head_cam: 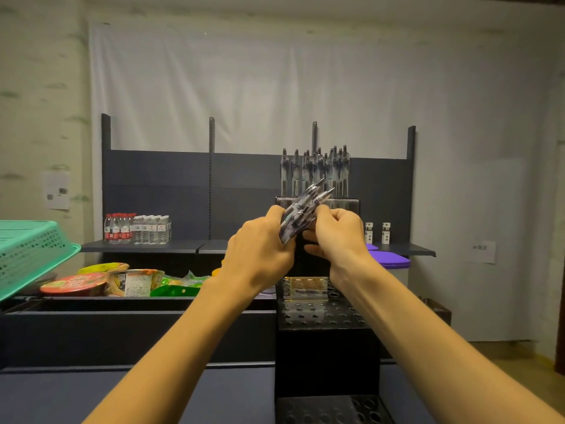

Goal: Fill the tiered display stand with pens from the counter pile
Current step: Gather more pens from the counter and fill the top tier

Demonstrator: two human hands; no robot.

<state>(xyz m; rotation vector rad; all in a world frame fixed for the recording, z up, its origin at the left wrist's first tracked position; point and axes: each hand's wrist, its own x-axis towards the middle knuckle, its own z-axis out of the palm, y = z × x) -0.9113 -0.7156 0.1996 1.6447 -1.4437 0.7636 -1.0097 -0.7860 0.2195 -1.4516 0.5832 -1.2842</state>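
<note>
My left hand (260, 243) grips a bundle of grey clear-barrelled pens (302, 209), tips pointing up and to the right. My right hand (336, 232) pinches pens in the same bundle from the right side. Both hands hover above the black tiered display stand (324, 313), whose stepped tops are full of round holes. Several pens (315, 171) stand upright in the stand's top tier behind my hands. The lower tiers show open holes, with a shiny patch on one step.
Water bottles (137, 229) stand on the dark shelf at left. Snack packets and a bowl (104, 283) lie in a bin below. A green basket (27, 252) juts in at far left. Two small white bottles (377, 232) and a purple lid (394, 260) sit right of the stand.
</note>
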